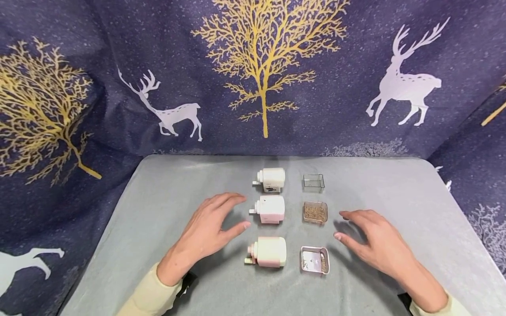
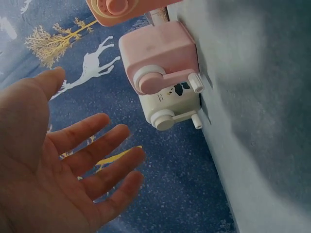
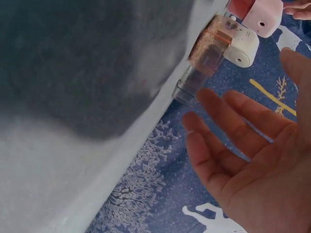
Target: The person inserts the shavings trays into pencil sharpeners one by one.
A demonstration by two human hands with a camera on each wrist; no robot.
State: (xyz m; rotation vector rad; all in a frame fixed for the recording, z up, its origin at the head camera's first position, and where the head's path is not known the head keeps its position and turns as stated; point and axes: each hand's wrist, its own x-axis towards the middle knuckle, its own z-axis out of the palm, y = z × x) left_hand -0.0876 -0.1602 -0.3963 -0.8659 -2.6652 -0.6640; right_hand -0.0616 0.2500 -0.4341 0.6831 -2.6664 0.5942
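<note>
Three crank pencil sharpeners stand in a column on the grey table: a white one at the back, a pink one in the middle, and a cream-and-pink one in front. To their right lie three shavings drawers: a clear one, one full of brown shavings, and a front one with a few shavings. My left hand, fingers spread, is nearest the pink sharpener's crank and holds nothing. Right of the drawers, my right hand is also spread and holds nothing.
A grey cloth covers the table. Behind and at both sides hangs a dark blue cloth printed with golden trees and white deer. Each wrist wears a black strap below a cream sleeve.
</note>
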